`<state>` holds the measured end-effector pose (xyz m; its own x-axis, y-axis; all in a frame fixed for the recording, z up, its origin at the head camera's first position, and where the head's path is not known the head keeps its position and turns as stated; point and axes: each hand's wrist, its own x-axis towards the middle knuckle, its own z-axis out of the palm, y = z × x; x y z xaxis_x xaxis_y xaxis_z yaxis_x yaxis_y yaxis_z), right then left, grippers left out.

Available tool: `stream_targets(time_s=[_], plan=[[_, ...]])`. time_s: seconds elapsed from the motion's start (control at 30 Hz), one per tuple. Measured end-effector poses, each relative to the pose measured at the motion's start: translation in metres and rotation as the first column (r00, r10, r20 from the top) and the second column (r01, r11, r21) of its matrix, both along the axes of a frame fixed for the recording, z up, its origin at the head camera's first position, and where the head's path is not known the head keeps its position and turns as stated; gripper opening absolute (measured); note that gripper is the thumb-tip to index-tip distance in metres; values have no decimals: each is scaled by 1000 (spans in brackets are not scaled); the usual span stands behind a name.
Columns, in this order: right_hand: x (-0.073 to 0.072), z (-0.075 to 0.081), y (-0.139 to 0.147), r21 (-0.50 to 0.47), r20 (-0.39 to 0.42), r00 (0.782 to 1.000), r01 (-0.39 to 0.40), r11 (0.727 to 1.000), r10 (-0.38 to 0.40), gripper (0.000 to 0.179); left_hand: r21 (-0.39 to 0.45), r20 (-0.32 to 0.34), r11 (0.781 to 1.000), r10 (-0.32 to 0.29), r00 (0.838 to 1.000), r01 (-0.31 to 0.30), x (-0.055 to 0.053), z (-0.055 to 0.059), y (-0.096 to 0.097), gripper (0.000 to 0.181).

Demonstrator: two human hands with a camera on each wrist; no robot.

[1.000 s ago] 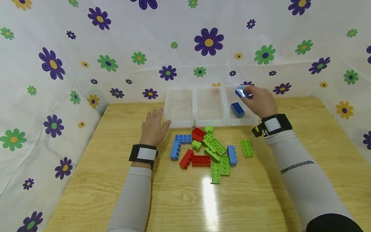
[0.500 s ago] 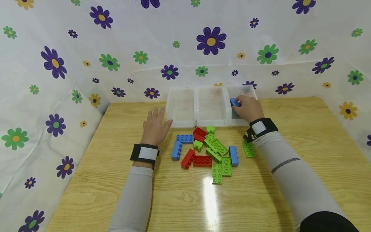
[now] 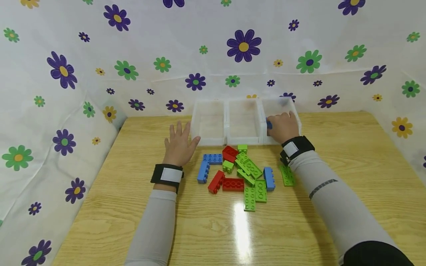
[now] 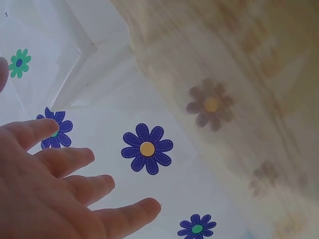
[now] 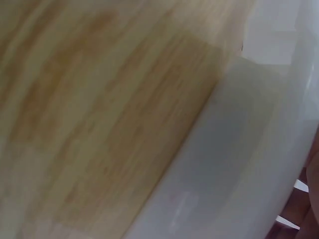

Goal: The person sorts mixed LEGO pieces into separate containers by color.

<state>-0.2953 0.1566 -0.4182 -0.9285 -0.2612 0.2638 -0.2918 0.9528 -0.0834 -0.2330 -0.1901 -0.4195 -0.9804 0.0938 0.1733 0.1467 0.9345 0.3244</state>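
My left hand (image 3: 179, 147) lies on the wooden table with fingers spread, close to the left side of a white three-compartment tray (image 3: 209, 142). It also shows in the left wrist view, fingers stretched out and holding nothing. Down in the tray's right compartment, my right hand (image 3: 283, 127) curls its fingers at a blue toy brick (image 3: 269, 125), of which only a small part shows at the left of the hand. The fingertips are hidden. In the right wrist view the translucent tray wall (image 5: 209, 164) covers most of the hand.
In front of the tray lies a loose pile: several green bricks (image 3: 261, 190), red bricks (image 3: 233, 184) and blue bricks (image 3: 212, 159). One green brick (image 3: 287, 175) lies partly under the right wrist. A flowered cloth (image 3: 206, 33) hangs behind the tray.
My right hand has carried a blue brick down and left into the right compartment, where another blue brick lay. The left hand has stayed in place.
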Motion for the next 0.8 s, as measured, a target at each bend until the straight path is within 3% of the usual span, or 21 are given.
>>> stream_targets(time_s=[0.23, 0.37, 0.6, 0.7, 0.8], plan=[[5, 2, 12, -2, 28, 996, -80, 997, 80, 31, 62, -84, 996, -62, 994, 68, 1, 8, 6, 65], [12, 9, 19, -85, -12, 994, -110, 990, 110, 33, 110, -33, 991, -68, 997, 72, 2, 10, 8, 65], [55, 28, 22, -219, -112, 974, -216, 952, 196, 35, 122, 29, 990, -73, 997, 69, 2, 5, 7, 70], [74, 24, 21, -266, -46, 969, -247, 932, 244, 36, 124, 37, 990, -74, 997, 69, 4, 4, 9, 71], [88, 15, 20, -318, 108, 959, -217, 923, 263, 39, 127, 46, 989, -80, 996, 73, 7, 3, 13, 70]])
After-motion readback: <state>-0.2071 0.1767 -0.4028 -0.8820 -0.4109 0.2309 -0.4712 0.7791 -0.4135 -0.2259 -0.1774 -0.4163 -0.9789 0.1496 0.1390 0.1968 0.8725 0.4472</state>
